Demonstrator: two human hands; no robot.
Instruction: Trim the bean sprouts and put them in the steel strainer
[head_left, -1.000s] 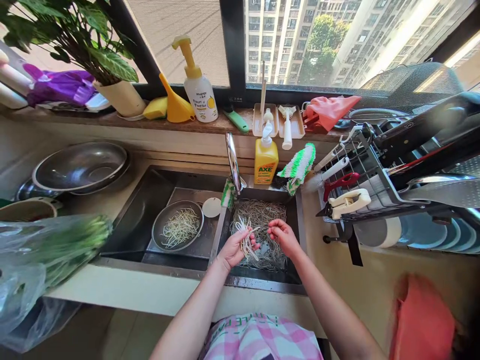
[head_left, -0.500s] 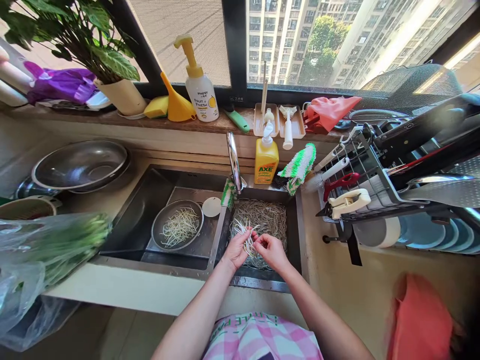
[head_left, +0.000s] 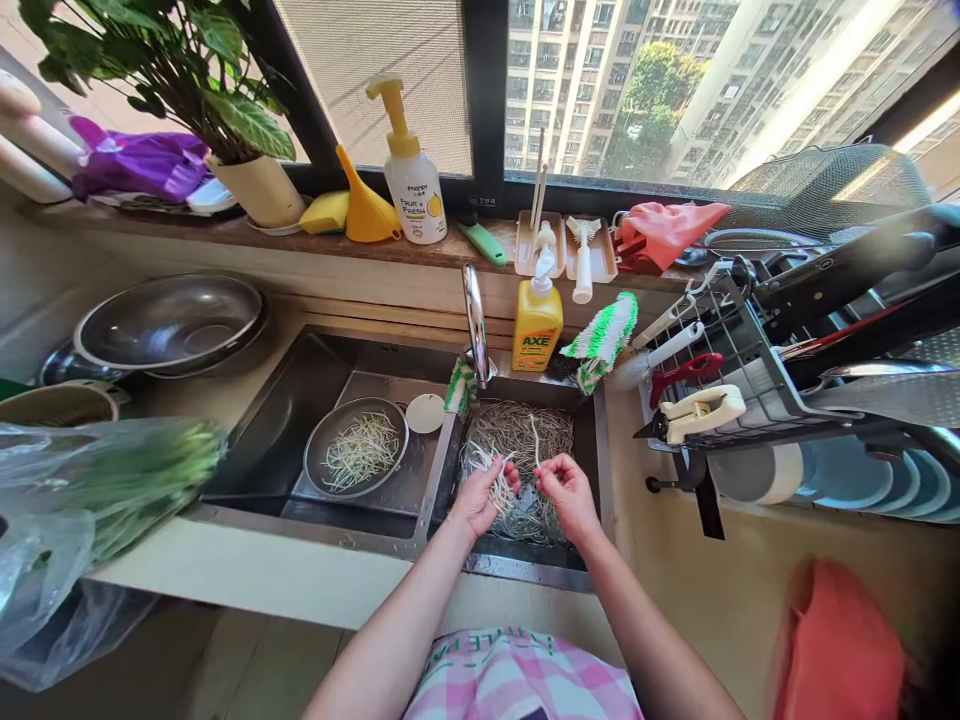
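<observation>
Over the right sink basin (head_left: pixel 600 450), my left hand (head_left: pixel 484 497) is closed round a small bunch of pale bean sprouts (head_left: pixel 501 488). Just to its right, my right hand (head_left: pixel 570 492) pinches a single bean sprout (head_left: pixel 535 440) that stands upright from the fingertips. Below both hands a mass of thin sprouts (head_left: pixel 555 428) lies in the basin. In the left basin, a round metal dish (head_left: pixel 310 455) holds a heap of white sprouts (head_left: pixel 361 452).
The faucet (head_left: pixel 474 320) rises between the basins, with a yellow soap bottle (head_left: pixel 537 325) behind. A dish rack (head_left: pixel 757 370) stands right. Bagged greens (head_left: pixel 150 480) and pans (head_left: pixel 169 325) are left. Bottles and a potted plant (head_left: pixel 259 190) line the sill.
My right hand has moved right, away from my left hand, and now holds up one sprout. My left hand keeps its bunch. The view has shifted slightly.
</observation>
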